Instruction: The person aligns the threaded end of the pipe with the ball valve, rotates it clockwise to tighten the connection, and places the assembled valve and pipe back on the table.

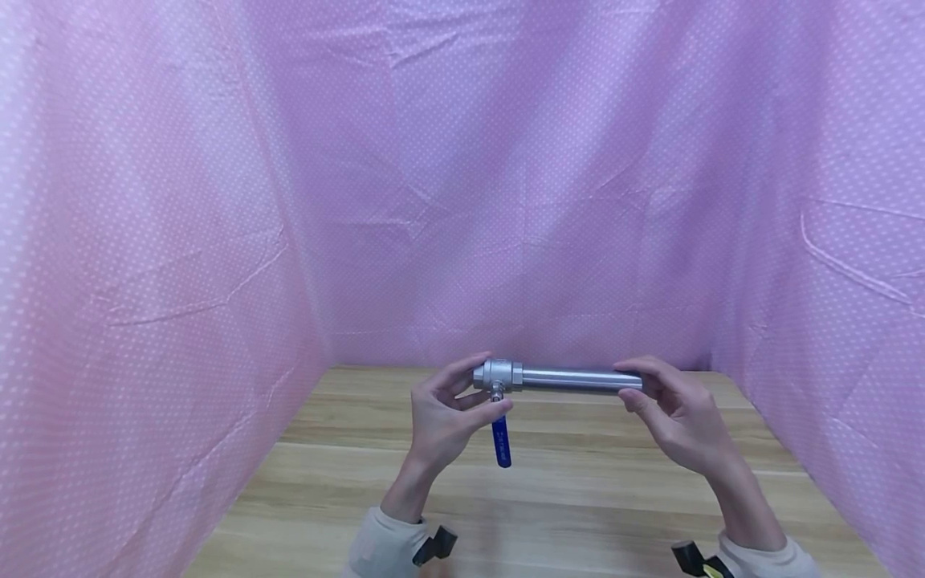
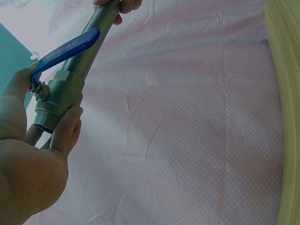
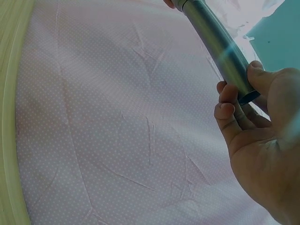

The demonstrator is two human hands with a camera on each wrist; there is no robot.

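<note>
A silver ball valve (image 1: 499,374) with a blue lever handle (image 1: 502,443) is joined end to end with a straight steel pipe (image 1: 571,379). Together they are held roughly level above the table. My left hand (image 1: 446,413) grips the valve body, its thumb by the base of the lever. In the left wrist view, the valve (image 2: 58,98) shows raised lettering and a hex end near the fingers. At the other end, my right hand (image 1: 682,417) pinches the pipe between thumb and fingers. The open pipe end (image 3: 248,97) shows in the right wrist view.
Below the hands lies a wood-grain table (image 1: 578,498). Pink dotted cloth (image 1: 520,185) hangs at the back and on both sides of it. Each sleeve cuff (image 1: 386,542) has a black mount (image 1: 436,546) near it.
</note>
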